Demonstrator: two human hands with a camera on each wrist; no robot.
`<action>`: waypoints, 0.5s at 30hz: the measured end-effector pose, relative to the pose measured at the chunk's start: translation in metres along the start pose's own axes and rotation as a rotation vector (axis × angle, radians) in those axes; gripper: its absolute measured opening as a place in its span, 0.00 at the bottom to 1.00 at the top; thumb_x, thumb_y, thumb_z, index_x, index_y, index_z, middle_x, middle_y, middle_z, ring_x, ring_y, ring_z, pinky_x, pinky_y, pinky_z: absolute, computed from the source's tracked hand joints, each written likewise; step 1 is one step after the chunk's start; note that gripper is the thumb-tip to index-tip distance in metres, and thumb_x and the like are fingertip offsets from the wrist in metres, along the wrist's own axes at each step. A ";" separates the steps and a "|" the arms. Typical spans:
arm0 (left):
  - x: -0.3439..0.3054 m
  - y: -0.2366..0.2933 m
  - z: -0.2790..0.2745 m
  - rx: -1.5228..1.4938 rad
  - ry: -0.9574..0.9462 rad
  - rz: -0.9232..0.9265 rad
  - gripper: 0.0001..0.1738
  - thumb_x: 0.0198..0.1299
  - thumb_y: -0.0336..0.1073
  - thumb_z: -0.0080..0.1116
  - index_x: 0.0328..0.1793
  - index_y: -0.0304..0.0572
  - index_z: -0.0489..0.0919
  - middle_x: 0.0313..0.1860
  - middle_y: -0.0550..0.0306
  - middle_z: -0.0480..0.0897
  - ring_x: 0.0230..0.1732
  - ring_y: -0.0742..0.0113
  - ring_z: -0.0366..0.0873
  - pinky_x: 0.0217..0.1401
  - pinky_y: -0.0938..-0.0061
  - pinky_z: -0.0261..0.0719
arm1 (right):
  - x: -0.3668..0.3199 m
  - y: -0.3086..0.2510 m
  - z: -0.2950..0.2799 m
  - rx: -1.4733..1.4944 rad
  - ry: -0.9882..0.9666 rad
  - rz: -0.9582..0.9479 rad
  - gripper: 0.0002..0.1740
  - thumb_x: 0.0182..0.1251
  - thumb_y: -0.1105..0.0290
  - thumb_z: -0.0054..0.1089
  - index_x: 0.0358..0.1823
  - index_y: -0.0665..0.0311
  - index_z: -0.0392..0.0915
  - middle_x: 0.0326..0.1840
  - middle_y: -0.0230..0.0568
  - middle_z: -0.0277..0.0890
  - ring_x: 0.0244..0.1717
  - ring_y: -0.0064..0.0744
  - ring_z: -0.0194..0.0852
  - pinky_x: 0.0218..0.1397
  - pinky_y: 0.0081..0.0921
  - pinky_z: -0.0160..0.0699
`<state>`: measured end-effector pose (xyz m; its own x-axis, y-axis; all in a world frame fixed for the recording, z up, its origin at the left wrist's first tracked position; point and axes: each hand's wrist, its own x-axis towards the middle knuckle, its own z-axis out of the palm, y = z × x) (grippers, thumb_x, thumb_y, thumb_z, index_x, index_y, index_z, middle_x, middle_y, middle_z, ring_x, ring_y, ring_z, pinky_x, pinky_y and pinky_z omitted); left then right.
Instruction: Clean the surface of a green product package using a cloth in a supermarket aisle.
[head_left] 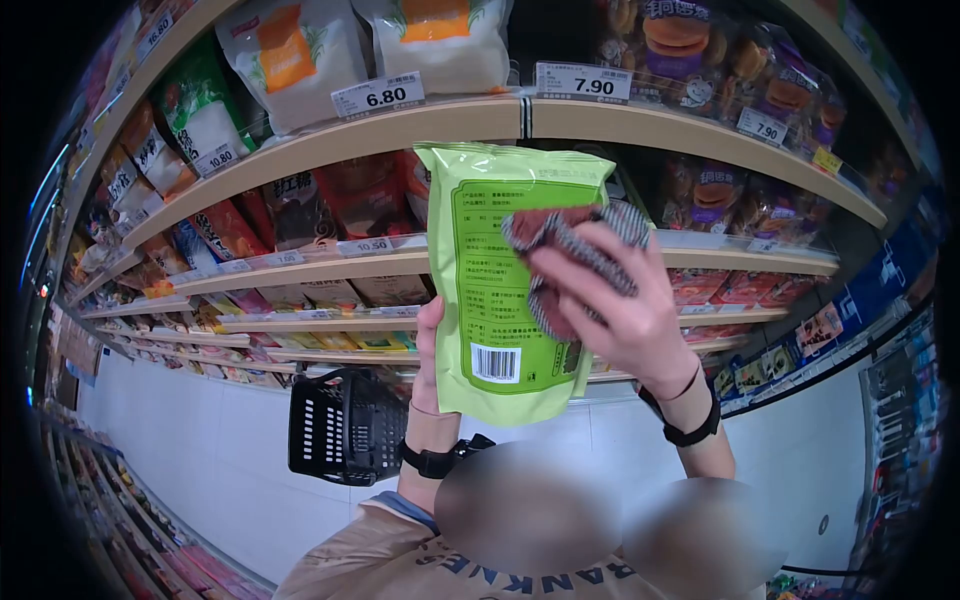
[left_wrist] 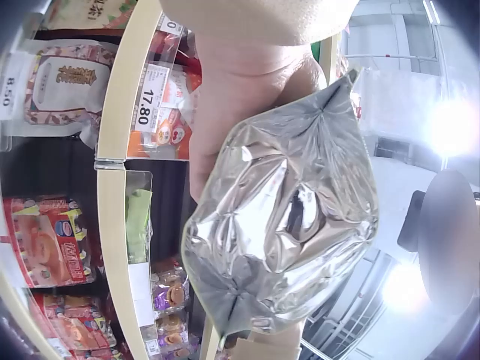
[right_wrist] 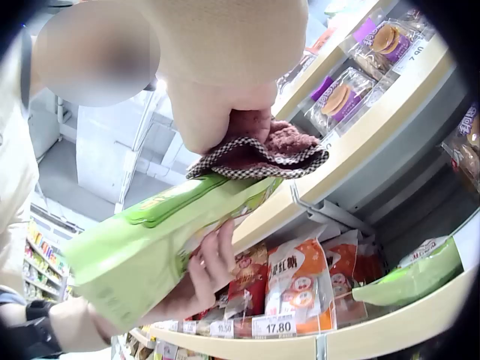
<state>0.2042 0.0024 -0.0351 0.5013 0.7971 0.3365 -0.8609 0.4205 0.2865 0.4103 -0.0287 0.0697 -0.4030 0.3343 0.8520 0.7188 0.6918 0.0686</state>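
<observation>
A light-green pouch with printed text and a barcode stands upright before the shelves in the head view. My left hand grips it from behind along its left side; in the right wrist view, the fingers of that hand spread over its far face. Its silvery bottom fills the middle of the left wrist view. Bunched in my right hand is a reddish cloth with a black-and-white checked edge. That cloth lies against the pouch's printed back, covering part of the text.
Shelves hold white bags, packaged buns and price tags. Another green pouch lies on a shelf in the right wrist view. Below, a black basket stands on the pale floor.
</observation>
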 end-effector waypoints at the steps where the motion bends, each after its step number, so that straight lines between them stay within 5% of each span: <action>1: 0.000 -0.003 0.001 -0.050 -0.008 -0.039 0.40 0.66 0.61 0.52 0.73 0.36 0.69 0.66 0.43 0.78 0.60 0.51 0.80 0.63 0.55 0.80 | 0.006 0.007 -0.002 -0.035 0.031 0.051 0.27 0.46 0.77 0.71 0.52 0.54 0.85 0.56 0.43 0.74 0.47 0.52 0.74 0.56 0.45 0.78; 4: 0.001 -0.008 -0.001 -0.020 0.026 -0.023 0.41 0.65 0.62 0.52 0.73 0.35 0.69 0.65 0.43 0.78 0.59 0.52 0.81 0.63 0.56 0.81 | 0.023 0.014 -0.004 -0.011 0.074 0.127 0.27 0.50 0.81 0.66 0.55 0.58 0.83 0.53 0.46 0.73 0.55 0.50 0.70 0.57 0.42 0.77; 9: 0.014 -0.009 0.007 -0.088 -0.007 0.054 0.41 0.66 0.62 0.49 0.74 0.37 0.68 0.64 0.44 0.78 0.60 0.52 0.80 0.64 0.56 0.79 | -0.001 -0.021 0.006 0.027 -0.142 0.058 0.23 0.51 0.75 0.65 0.53 0.64 0.82 0.54 0.48 0.74 0.50 0.54 0.72 0.54 0.46 0.78; 12: 0.015 -0.009 0.009 0.196 0.262 0.207 0.42 0.67 0.65 0.45 0.75 0.40 0.65 0.67 0.44 0.74 0.62 0.50 0.77 0.64 0.55 0.78 | -0.027 -0.045 0.015 0.193 -0.225 -0.122 0.19 0.49 0.71 0.65 0.45 0.66 0.83 0.46 0.47 0.76 0.47 0.47 0.73 0.48 0.37 0.75; 15: 0.011 -0.009 0.002 -0.030 0.097 0.142 0.42 0.67 0.65 0.44 0.76 0.43 0.64 0.68 0.44 0.73 0.63 0.49 0.77 0.65 0.55 0.78 | -0.048 -0.046 0.022 0.315 -0.256 -0.236 0.15 0.47 0.69 0.69 0.39 0.63 0.84 0.43 0.44 0.78 0.44 0.45 0.75 0.43 0.35 0.76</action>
<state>0.2172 0.0061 -0.0320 0.3650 0.8870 0.2830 -0.9254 0.3124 0.2144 0.3841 -0.0624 0.0142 -0.6902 0.2638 0.6738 0.3997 0.9152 0.0510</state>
